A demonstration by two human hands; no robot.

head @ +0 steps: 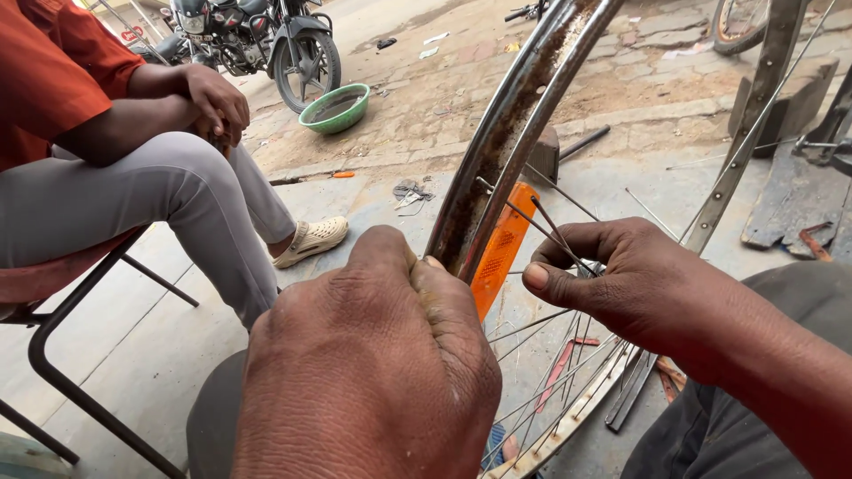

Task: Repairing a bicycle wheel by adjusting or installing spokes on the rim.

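We've got a bicycle wheel rim [497,151] stood up between our knees, rusty along its inner channel. Our left hand [373,355] is clenched on the rim low down, thumb pressed vs. the metal edge. Our right hand [621,284] pinches a thin spoke [555,235] between thumb & forefinger, just beside the orange reflector [501,248] clipped among the other spokes.

Risks, as we judge them: the spoke is thin & springy, so if the pinch slips it could flick toward the face or jab a fingertip. The rusty channel edge sits right under our left thumb, so a slide along it could cut. If the left grip eases, the wheel may roll or tip, bending the loose spokes near the bottom. A seated person [106,151] in an orange shirt is near on the left, w/ a green bowl [335,108] & a motorbike [257,40] beyond.
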